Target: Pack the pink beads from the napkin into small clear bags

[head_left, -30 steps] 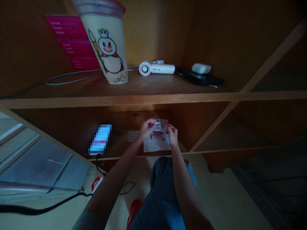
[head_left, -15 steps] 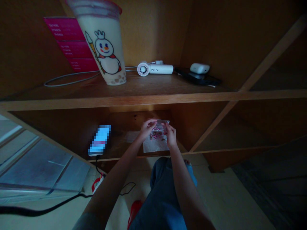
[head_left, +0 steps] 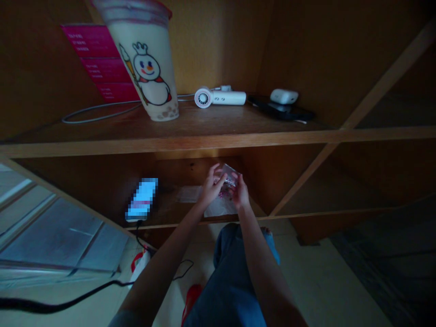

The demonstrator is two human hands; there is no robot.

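Note:
Over the lower shelf, a small clear plastic bag (head_left: 230, 172) is held up between my two hands. My left hand (head_left: 211, 187) has its thumb against the bag's left side, with the other fingers curled partly apart behind it. On the right side, my right hand (head_left: 241, 194) pinches the bag's edge. Small pink and dark red bead-like pieces (head_left: 224, 193) show just below the bag, partly covered by my fingers. They lie over a whitish translucent sheet or bag (head_left: 218, 209) at the shelf's front. Left of my hands lies a flat clear packet (head_left: 189, 194).
A lit phone (head_left: 141, 200) with a black cable stands at the lower left. On the upper shelf (head_left: 218, 140) are a tall milk tea cup (head_left: 151, 68), a pink box (head_left: 98, 63), a white handheld fan (head_left: 221, 97) and a white earbud case (head_left: 284, 96) on a dark item.
The clear bag now stands tilted and folded smaller between my hands. My left hand has turned, its fingers spreading more, and my right hand has shifted slightly left.

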